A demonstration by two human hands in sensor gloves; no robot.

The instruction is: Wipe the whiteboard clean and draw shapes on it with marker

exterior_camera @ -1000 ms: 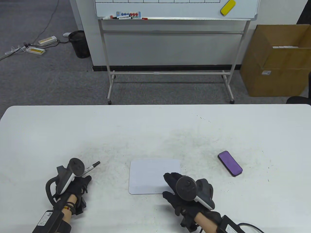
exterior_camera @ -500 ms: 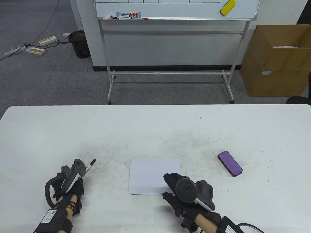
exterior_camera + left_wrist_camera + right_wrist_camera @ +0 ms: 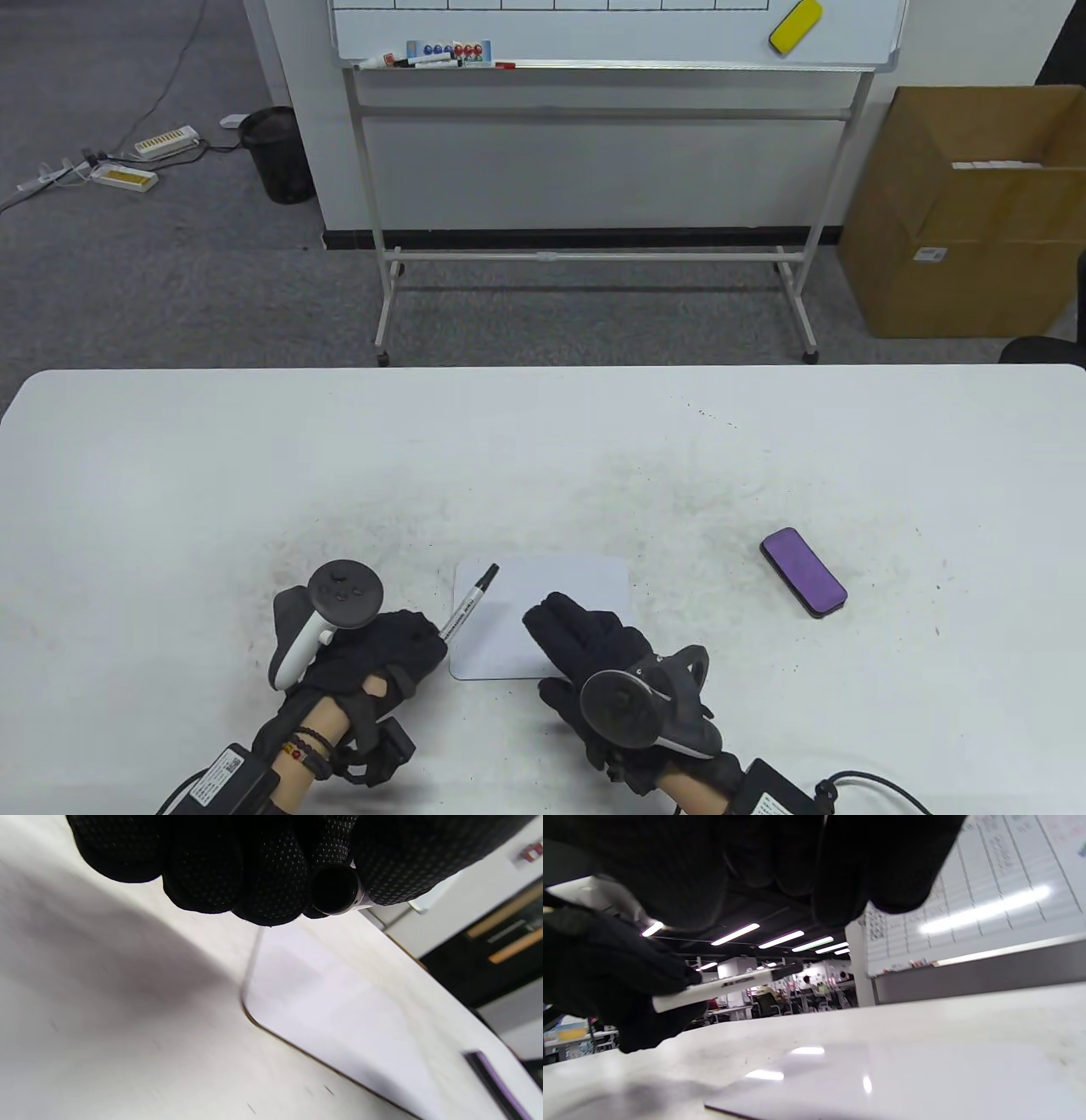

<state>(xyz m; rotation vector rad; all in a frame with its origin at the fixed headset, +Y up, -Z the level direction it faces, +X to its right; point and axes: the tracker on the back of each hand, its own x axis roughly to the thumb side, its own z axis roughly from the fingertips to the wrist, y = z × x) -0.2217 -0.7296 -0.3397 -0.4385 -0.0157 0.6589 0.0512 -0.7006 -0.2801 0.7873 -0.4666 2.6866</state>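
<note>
Left grip (image 3: 382, 649) around marker (image 3: 468, 604)

Both hands: black dotted-knit gloves. Left hand (image 3: 373, 649) tracker white/grey; right hand (image 3: 594, 654) tracker dark grey. Beaded bracelets (image 3: 304, 747) left wrist; labelled black wrist boxes, cabled.

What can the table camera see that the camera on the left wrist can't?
Only the table view shows both hands, the left hand and right hand, the marker's full length, and the big standing whiteboard. Only the left wrist view shows the marker's round black end between the fingers. Both show the small whiteboard and purple eraser.
</note>
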